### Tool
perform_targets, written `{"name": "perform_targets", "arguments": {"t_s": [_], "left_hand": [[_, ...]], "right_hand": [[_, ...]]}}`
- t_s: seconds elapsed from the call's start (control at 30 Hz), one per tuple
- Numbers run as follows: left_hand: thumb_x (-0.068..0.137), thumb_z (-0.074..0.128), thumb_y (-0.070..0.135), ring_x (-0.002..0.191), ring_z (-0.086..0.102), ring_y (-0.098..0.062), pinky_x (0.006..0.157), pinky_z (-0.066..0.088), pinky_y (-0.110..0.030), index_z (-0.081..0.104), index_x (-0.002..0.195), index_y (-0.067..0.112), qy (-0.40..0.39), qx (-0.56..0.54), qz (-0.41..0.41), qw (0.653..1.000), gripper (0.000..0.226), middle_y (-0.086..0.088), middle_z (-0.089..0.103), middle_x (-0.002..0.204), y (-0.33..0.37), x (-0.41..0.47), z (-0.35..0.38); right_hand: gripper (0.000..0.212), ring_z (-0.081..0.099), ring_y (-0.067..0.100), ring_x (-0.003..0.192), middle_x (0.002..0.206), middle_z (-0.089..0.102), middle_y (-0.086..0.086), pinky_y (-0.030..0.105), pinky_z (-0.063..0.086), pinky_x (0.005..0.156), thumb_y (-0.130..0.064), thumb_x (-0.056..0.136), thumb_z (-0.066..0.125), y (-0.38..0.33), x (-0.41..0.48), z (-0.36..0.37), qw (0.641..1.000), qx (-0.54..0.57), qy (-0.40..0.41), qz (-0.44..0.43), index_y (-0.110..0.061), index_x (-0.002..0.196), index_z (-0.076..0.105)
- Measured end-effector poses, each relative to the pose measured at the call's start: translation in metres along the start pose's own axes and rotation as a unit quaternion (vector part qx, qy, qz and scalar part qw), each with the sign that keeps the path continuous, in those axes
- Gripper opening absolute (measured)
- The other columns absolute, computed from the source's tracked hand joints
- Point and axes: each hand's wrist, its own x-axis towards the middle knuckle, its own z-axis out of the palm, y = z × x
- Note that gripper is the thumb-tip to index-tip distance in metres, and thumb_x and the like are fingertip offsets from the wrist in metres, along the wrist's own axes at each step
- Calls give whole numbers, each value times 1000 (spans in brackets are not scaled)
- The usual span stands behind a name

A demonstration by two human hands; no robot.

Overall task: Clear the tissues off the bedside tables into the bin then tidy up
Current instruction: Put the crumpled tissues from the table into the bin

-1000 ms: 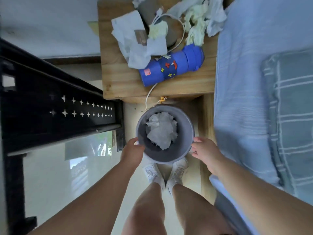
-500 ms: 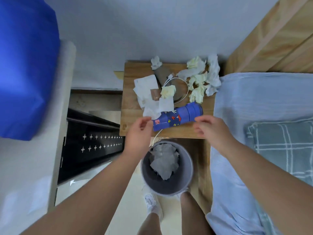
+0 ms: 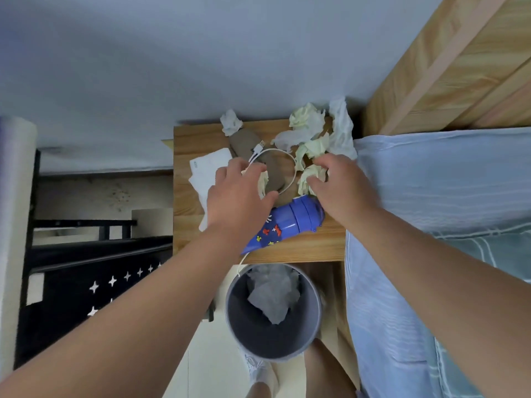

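Observation:
Several crumpled white and pale-yellow tissues (image 3: 307, 120) lie on the wooden bedside table (image 3: 301, 248), most at its back right. My left hand (image 3: 238, 196) hovers spread over a yellowish tissue (image 3: 263, 182) near the table's middle, thumb and fingers either side of it. My right hand (image 3: 340, 185) has its fingers curled around another crumpled tissue (image 3: 307, 178), still resting on the table. The grey round bin (image 3: 316, 311) stands on the floor in front of the table, with a white tissue wad (image 3: 273, 294) in it.
A blue patterned bottle (image 3: 287, 222) lies on its side at the table's front. A white cable (image 3: 283, 152) loops over a brown object (image 3: 248, 142), beside flat white napkins (image 3: 209, 168). Bed with blue sheet (image 3: 431, 196) right, black metal frame (image 3: 86, 268) left, wooden headboard (image 3: 445, 67).
Both hands let go of the bin's rim, rose past the table's front edge and the bottle, and now reach over the tissues. My view tilted up toward the wall.

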Motion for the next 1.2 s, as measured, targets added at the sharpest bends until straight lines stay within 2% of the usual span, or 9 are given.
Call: {"name": "perform_targets", "arguments": {"t_s": [0.13, 0.27, 0.47, 0.6, 0.67, 0.77, 0.83, 1.07, 1.2], "left_hand": [[88, 77, 49, 132, 45, -33, 90, 53, -48, 48, 147, 34, -63, 80, -3, 995, 68, -5, 44, 147, 10, 24, 13], [91, 76, 26, 128, 47, -35, 80, 45, -42, 54, 144, 29, -70, 73, 10, 995, 58, -8, 49, 141, 1, 39, 19], [92, 68, 15, 126, 52, -31, 87, 44, -35, 66, 136, 25, -29, -28, 36, 999, 45, -8, 58, 137, -6, 42, 9], [92, 74, 23, 107, 61, -13, 79, 38, -11, 69, 133, 29, 45, -158, -1, 986, 42, -1, 63, 128, -3, 36, -11], [90, 77, 27, 92, 59, 0, 75, 40, -4, 70, 130, 33, 63, -244, -42, 967, 41, 5, 65, 118, -1, 29, -23], [88, 82, 28, 100, 66, -4, 90, 62, -33, 71, 119, 41, 65, -412, -100, 903, 36, 15, 67, 108, 2, 8, -38], [85, 84, 28, 109, 71, -12, 94, 63, -42, 73, 114, 44, 50, -491, -134, 859, 34, 12, 70, 113, 3, -14, -45], [80, 85, 22, 94, 77, -17, 76, 61, -26, 78, 117, 35, 14, -631, -200, 749, 40, -2, 77, 113, -17, -118, -24], [81, 86, 18, 98, 75, -22, 82, 61, -34, 77, 118, 33, -7, -620, -250, 744, 40, -8, 78, 115, -31, -182, 22]], "right_hand": [[49, 61, 31, 113, 134, 56, 6, 42, 55, 85, -39, 90, 72, 0, 11, 15, 996, -81, -42, -8, -19, 133, 61], [48, 63, 34, 107, 135, 52, 7, 44, 55, 84, -34, 86, 75, -1, 17, 22, 996, -74, -49, 19, -17, 129, 61], [43, 63, 29, 112, 139, 56, 4, 35, 47, 83, -15, 91, 66, -2, 15, 13, 999, -30, -19, -3, -18, 133, 60], [40, 64, 25, 112, 128, 68, 4, 28, 42, 82, -13, 92, 65, -9, 2, -1, 999, 16, 22, -22, -16, 131, 63], [37, 65, 25, 108, 122, 71, 4, 28, 44, 81, -15, 93, 65, -14, -5, -7, 998, 39, 35, -22, -16, 130, 64], [33, 65, 21, 100, 110, 71, -2, 29, 48, 80, -19, 92, 65, -24, -17, -18, 995, 84, 58, -17, -19, 125, 65], [32, 66, 15, 98, 102, 67, -12, 33, 55, 84, -23, 91, 66, -29, -28, -24, 991, 116, 67, -10, -23, 122, 65], [30, 70, 11, 89, 100, 67, -31, 47, 64, 76, -31, 82, 67, -29, -115, -13, 968, 247, 24, 24, -47, 107, 63], [31, 69, 2, 87, 101, 69, -28, 19, 57, 76, -38, 79, 66, -12, -184, 20, 967, 256, -12, 13, -52, 107, 62]]}}
